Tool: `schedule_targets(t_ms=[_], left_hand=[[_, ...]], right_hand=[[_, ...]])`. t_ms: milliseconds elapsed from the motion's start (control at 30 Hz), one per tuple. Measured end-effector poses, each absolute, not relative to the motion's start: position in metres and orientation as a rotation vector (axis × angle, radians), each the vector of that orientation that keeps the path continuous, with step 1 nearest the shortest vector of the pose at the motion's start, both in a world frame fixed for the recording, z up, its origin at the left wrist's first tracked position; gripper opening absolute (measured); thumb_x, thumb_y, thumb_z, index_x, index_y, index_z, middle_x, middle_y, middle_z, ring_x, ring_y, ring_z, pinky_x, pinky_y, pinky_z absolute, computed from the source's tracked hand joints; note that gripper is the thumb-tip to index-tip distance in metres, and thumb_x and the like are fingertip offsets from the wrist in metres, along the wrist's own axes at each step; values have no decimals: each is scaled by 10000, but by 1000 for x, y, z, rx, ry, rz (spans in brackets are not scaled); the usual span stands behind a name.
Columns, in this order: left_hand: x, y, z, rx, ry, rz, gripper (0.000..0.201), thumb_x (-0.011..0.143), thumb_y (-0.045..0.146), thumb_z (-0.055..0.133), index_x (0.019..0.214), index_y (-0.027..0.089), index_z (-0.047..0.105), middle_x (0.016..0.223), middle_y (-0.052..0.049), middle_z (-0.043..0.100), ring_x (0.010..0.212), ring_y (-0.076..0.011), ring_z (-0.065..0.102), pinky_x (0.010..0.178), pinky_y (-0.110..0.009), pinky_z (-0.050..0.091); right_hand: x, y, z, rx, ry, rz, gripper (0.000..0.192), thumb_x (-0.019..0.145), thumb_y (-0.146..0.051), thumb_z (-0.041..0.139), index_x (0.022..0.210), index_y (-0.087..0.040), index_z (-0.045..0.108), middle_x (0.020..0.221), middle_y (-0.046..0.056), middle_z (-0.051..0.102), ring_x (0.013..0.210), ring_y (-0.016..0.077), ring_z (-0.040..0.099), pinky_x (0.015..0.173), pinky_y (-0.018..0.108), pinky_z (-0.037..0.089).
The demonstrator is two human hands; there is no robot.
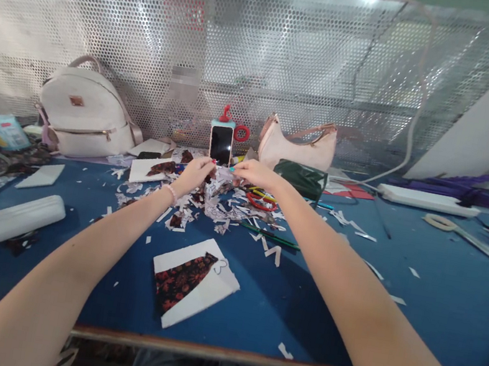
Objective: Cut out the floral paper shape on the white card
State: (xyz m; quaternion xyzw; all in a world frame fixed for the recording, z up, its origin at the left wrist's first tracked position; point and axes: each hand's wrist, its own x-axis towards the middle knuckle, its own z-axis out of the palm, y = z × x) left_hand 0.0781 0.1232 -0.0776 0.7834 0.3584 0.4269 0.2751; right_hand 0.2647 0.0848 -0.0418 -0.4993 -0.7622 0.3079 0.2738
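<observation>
Left hand (196,173) and right hand (255,174) together pinch a crumpled patterned paper scrap (220,184). Phone (221,144) at twelve o'clock.

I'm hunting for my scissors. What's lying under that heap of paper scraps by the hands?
Red handles stick out at the scrap heap's right edge, beside green pencils. Both hands cover the top; whatever lies deeper is hidden.

Blue table (431,304) carries paper scraps (222,201), white card (193,281), backpack (84,114).
</observation>
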Motion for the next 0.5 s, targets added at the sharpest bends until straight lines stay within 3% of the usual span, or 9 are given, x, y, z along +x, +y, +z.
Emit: schedule_targets(t_ms=[133, 300, 500], left_hand=[[82, 127, -81, 2028, 930, 1096, 426, 878, 450, 221, 698, 166, 482, 691, -43, 589, 617, -128, 568, 595, -249, 444], [86, 121, -83, 2109, 891, 927, 276, 779, 406, 504, 788, 136, 563, 688, -21, 610, 582, -122, 541, 533, -222, 400], [80, 119, -76, 2167, 931, 939, 196, 781, 288, 483, 814, 120, 576, 657, 9, 570, 489, -85, 429, 456, -204, 316]], right_hand=[[267, 87, -44, -1376, -1957, 854, 220, 858, -226, 406, 751, -136, 576, 719, 69, 641, 673, 149, 586, 595, 241, 433], [267, 88, -46, -1353, -1933, 876, 215, 875, -257, 428, 783, -142, 585, 738, 67, 641, 669, 141, 584, 592, 229, 437], [273, 93, -48, -1358, -1899, 839, 257, 865, -300, 457, 727, -138, 602, 719, 76, 651, 669, 151, 589, 608, 246, 442]])
